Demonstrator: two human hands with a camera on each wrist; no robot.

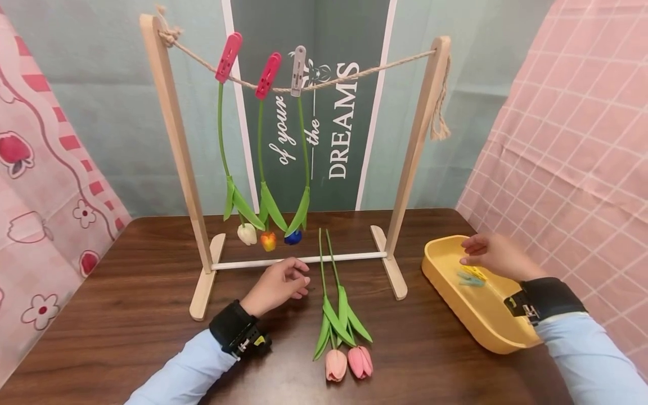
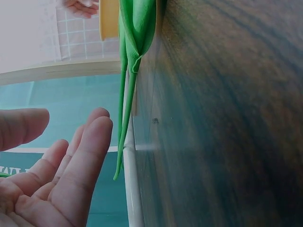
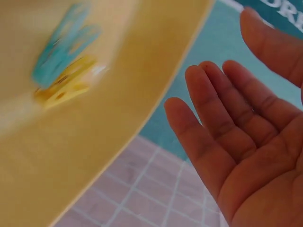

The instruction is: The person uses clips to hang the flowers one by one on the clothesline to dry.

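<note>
My left hand is over the table just left of two pink tulips, its fingers relaxed and holding nothing. The light pink tulip and the deeper pink tulip lie side by side, blooms toward me, stems pointing to the rack. In the left wrist view their green stems show beyond the fingertips. My right hand hovers over the yellow tray, empty, with fingers loosely extended. Inside the tray lie a blue clothespin and a yellow clothespin, apart from the fingers.
A wooden rack spans the table with a rope across its top. Two red clothespins and a grey clothespin hold a white tulip, an orange tulip and a blue tulip upside down.
</note>
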